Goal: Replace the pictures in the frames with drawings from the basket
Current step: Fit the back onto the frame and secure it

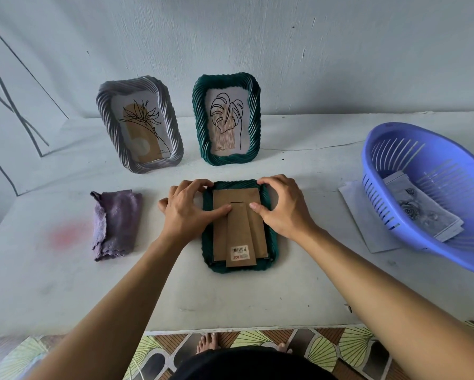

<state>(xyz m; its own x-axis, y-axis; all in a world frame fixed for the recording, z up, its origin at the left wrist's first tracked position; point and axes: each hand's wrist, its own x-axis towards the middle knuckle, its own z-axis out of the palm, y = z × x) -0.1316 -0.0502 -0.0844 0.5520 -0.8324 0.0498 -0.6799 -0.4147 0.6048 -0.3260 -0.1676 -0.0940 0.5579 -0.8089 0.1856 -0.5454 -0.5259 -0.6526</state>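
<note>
Left hand (189,212) and right hand (282,209) grip the top corners of the face-down frame (238,237) at mid-table, fingers curled over its rim, thumbs pressing its back, with drawings (422,209) in the basket (378,193) at right

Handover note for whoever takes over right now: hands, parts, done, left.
Left hand: fingers curled on the top left corner of the face-down frame, thumb on its back board.
Right hand: same, top right corner.
Grey frame and upright green frame stand behind, plant prints inside.
Drawings lie in the basket.
Done: cannot tell. Left: at least both upright frames.
</note>
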